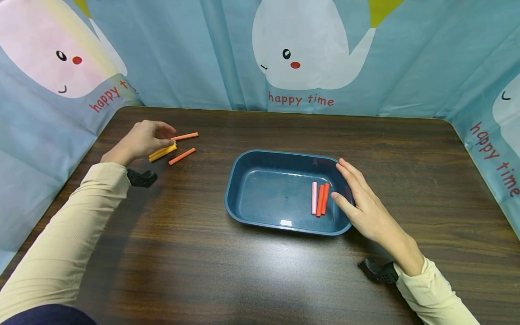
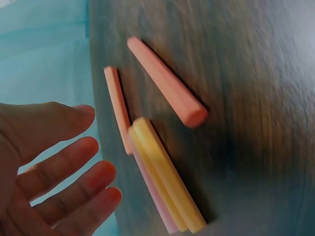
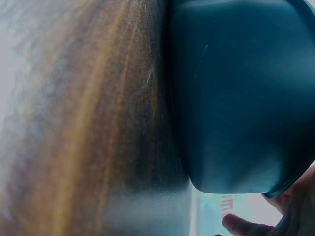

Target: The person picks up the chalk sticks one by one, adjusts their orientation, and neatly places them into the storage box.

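At the table's left side, my left hand (image 1: pixel 141 141) hovers by several chalk sticks, its fingers loosely bent and apart with nothing between them. Two yellow chalk sticks (image 2: pixel 167 172) lie side by side against a pink chalk stick (image 2: pixel 155 196). Close by are two separate orange chalk sticks, one nearer (image 1: pixel 182 156) and one farther (image 1: pixel 186 136). My right hand (image 1: pixel 367 210) rests at the right end of a dark blue plastic tub (image 1: pixel 268 194), thumb over the rim and fingers extended. Inside the tub lie a pink chalk stick (image 1: pixel 314 198) and two red chalk sticks (image 1: pixel 325 198).
The brown wood-grain table (image 1: pixel 183 253) carries everything. A light blue curtain (image 1: pixel 183 58) with whale prints hangs along its back and sides. Each wrist wears a black band device, such as the left one (image 1: pixel 141 178).
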The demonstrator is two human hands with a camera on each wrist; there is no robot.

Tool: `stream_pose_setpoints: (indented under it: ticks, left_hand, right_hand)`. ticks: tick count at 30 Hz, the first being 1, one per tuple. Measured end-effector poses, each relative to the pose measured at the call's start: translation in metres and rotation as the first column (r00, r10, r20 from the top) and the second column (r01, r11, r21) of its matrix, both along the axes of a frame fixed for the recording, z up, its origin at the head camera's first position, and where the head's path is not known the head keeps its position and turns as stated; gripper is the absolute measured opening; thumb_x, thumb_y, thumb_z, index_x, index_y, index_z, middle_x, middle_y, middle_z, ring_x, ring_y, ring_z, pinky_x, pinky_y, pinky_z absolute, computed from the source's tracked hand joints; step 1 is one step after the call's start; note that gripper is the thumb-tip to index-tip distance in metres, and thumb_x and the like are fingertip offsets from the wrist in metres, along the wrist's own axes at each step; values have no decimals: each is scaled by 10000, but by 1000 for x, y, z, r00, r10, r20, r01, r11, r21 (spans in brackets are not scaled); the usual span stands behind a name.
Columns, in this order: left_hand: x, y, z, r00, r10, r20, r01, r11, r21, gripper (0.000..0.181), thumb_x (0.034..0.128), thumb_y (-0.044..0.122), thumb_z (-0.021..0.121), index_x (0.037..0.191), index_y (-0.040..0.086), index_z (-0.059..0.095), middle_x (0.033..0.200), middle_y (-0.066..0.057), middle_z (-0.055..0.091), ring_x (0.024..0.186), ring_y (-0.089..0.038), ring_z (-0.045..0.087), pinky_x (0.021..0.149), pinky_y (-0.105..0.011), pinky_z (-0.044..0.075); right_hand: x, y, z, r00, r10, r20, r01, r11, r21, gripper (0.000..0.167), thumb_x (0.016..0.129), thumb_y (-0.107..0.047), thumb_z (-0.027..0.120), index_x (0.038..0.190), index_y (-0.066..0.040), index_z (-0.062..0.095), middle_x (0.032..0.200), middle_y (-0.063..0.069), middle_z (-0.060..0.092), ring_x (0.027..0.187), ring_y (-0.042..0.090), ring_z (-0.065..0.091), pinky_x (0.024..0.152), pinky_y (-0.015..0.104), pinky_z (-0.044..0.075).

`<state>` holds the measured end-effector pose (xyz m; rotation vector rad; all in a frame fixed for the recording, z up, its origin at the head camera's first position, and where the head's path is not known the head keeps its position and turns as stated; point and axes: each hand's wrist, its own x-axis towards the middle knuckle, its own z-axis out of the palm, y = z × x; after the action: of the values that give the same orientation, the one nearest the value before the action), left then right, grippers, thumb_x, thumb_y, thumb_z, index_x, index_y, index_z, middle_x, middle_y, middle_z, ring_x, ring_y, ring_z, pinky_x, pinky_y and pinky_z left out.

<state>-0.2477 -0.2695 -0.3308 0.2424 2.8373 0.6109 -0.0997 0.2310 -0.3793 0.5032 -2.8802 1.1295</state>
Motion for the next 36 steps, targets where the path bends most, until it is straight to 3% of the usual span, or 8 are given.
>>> stream_pose_setpoints:
  ticks: [21, 36]
  left_hand:
    - [-7, -22, -13, 990, 60, 126, -56, 998, -38, 393, 979, 128, 599, 1321, -61, 558, 1303, -333, 566, 1114, -439, 585, 942, -600, 465]
    - [-10, -21, -15, 991, 57, 125, -47, 996, -80, 351, 970, 69, 592, 1279, -97, 573, 1271, -352, 572, 1064, -430, 596, 920, -583, 474]
  right_hand:
    - [0, 0, 0, 1000, -2, -1, 2, 1000, 1, 669, 1007, -245, 554, 1581, -120, 232, 1661, 52, 169, 1496, 326, 238, 1097, 667, 294]
    - [0, 0, 0, 1000, -5, 0, 5, 1000, 4, 668, 1005, -245, 555, 1579, -119, 237, 1661, 47, 171, 1491, 332, 246, 1093, 672, 300]
